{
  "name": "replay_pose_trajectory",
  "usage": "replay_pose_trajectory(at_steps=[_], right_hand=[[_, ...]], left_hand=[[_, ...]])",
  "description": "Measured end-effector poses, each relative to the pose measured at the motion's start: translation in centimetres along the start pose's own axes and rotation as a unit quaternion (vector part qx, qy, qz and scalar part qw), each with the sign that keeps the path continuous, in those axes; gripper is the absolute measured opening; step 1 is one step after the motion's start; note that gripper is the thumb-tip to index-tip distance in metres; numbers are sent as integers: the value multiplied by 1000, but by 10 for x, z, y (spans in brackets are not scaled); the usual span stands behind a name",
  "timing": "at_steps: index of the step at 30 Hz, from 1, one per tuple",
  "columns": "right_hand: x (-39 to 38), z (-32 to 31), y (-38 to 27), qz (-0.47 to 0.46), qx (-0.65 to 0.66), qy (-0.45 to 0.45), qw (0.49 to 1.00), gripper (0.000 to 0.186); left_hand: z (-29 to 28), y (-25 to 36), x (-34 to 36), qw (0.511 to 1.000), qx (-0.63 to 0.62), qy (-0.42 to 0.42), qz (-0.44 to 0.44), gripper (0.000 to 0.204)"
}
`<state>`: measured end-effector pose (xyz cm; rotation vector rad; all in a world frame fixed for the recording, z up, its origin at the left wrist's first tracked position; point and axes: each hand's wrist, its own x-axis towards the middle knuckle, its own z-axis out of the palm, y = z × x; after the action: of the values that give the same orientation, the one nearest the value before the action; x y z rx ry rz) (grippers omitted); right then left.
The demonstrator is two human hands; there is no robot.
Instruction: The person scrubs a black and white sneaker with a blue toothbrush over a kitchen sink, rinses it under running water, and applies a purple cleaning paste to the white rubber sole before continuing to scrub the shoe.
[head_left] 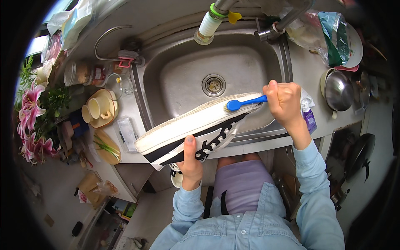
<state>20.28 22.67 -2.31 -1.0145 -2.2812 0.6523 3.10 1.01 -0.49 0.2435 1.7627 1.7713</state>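
Observation:
My left hand grips a black and white lace-up sneaker from below, its thumb lying against the shoe's side. The sneaker is tipped on its side over the near edge of the sink, its white sole edge turned up. In a fist, my right hand holds the handle of a blue brush. The brush's pale bristles rest on the white sole edge toward the shoe's right end. Part of the handle is hidden inside the fist.
Beyond the shoe lies a steel sink with a drain. A faucet with a white hose end hangs over it. Right of the sink stand a purple bottle and a metal bowl. Cream cups and spring onions sit left.

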Motion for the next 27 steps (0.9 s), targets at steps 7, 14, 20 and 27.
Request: replay_pose_trajectory(at_steps=[7,14,20,27], right_hand=[[-6,-12,28,11,4,-4,1000,43],[-4,-13,29,-1,-14,-10,1000,43],[3,-1,10,-3,39,17,999,43],[-5,-21,33,18,-11,-15,1000,41]], left_hand=[[-7,1,3,1000,12,-21,9,41],[-2,13,5,999,-27,4,-18,41],[-6,-4,2,997,62,9,53,40],[-1,15,5,999,-28,-11,-20,41]])
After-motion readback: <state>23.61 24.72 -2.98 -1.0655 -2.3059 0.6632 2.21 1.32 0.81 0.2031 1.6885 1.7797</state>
